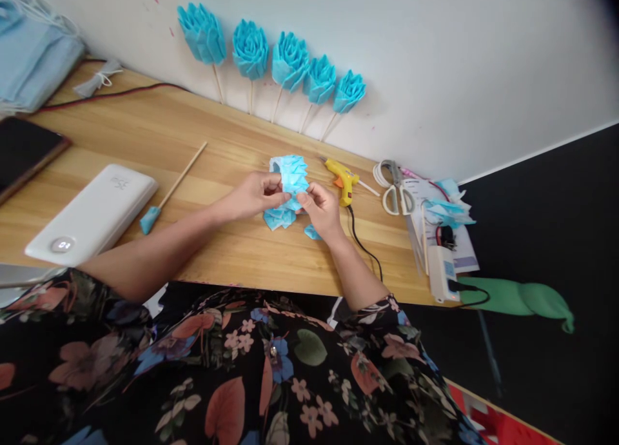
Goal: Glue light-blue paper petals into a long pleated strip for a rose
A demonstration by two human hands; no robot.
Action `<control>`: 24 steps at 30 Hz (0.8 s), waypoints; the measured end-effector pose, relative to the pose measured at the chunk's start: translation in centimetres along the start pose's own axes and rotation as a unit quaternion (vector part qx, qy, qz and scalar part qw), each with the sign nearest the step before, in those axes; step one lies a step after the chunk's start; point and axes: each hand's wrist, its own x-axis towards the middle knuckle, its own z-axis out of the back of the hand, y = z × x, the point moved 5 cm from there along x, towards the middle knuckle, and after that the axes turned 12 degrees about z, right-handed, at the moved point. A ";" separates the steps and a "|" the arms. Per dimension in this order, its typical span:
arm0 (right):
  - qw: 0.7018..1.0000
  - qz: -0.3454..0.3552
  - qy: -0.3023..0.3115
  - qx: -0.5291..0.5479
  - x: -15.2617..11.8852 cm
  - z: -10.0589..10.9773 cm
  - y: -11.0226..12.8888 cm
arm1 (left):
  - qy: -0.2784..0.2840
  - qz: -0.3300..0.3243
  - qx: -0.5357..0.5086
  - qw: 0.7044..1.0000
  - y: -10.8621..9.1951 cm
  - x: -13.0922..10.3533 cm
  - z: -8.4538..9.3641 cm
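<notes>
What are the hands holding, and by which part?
The left hand and right hand pinch a pleated, light-blue, fabric-like strip from either side, just below its raised upper folds.

Toward the left of your worktop, you have a white power bank beside the near edge and a dark-screened phone farther left. A red-and-black cable runs near the far edge. At your near right corner sits a white power strip; printed papers lie along the right edge, and a green object extends beyond it.
</notes>
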 end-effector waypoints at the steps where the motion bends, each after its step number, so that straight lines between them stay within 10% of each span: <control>1: 1.000 -0.003 0.010 0.014 0.0 -0.1 -0.2 | -0.001 -0.002 0.002 1.000 0.0 0.0 0.0; 13: 0.989 0.068 0.012 -0.129 0.0 -0.2 1.6 | -0.095 -0.080 0.189 0.974 -0.9 -0.5 0.2; 24: 0.994 0.044 -0.026 -0.102 0.0 0.4 0.7 | -0.083 -0.012 0.033 0.996 0.3 0.0 0.8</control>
